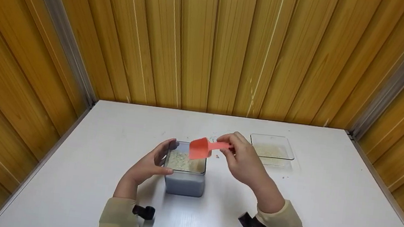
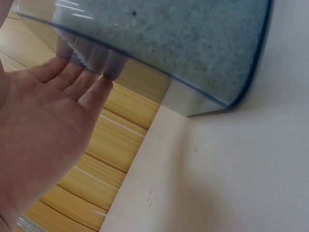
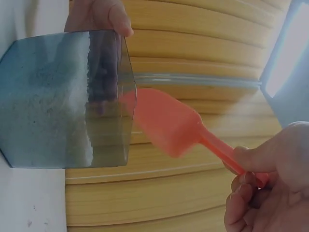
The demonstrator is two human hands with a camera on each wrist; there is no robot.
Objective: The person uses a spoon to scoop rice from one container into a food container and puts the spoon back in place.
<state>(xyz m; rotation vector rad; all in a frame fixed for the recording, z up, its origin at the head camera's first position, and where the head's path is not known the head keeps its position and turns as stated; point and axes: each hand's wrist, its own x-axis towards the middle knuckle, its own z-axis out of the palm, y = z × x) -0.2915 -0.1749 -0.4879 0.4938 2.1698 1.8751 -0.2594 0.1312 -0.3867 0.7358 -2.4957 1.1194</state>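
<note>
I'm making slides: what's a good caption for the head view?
The left hand grips a box of pale grains while the right hand holds a red scoop at the box's top.

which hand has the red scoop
The right hand pinches the red scoop; the left hand has no scoop and grips the blue-tinted container instead.

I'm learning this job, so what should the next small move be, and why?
Probably lower the scoop into the grains: it shows none in it and hangs over the open box, which the left hand grips, while the right hand holds the handle.
</note>
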